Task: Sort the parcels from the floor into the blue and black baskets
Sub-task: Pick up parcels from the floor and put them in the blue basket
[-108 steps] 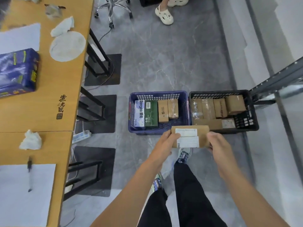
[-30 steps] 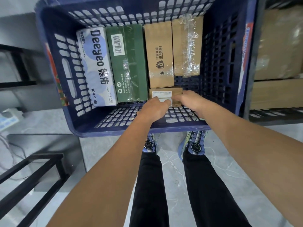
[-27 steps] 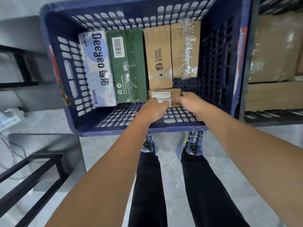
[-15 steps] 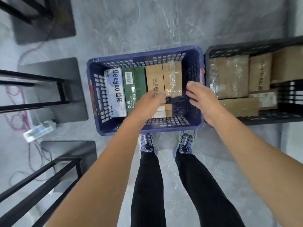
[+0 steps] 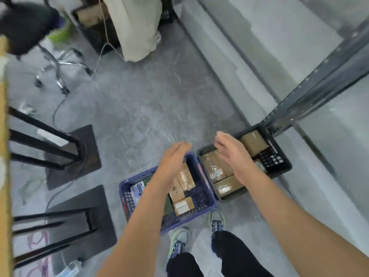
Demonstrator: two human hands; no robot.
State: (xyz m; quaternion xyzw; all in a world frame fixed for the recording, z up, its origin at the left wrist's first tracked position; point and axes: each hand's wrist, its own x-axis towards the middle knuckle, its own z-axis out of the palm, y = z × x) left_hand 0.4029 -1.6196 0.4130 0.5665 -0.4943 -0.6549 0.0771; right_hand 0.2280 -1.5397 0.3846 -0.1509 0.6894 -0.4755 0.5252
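Observation:
The blue basket (image 5: 207, 202) stands on the floor just ahead of my feet, with several boxes in it. A small brown parcel with white labels (image 5: 183, 205) lies at its near end. To its right stands the black basket (image 5: 279, 166), filled with brown cardboard parcels. My left hand (image 5: 173, 156) hovers above the blue basket, fingers straight and empty. My right hand (image 5: 229, 150) hovers above the black basket, fingers relaxed, holding nothing.
Black table legs on square base plates (image 5: 75, 156) stand to the left, with cables on the grey floor. A grey metal rack post (image 5: 311, 96) rises at the right. A chair base (image 5: 60, 70) and a beige cloth (image 5: 135, 27) are farther back.
Both hands let go of the small labelled parcel, which now lies in the blue basket. The hands rose up, empty, and the view pulled back and tilted up.

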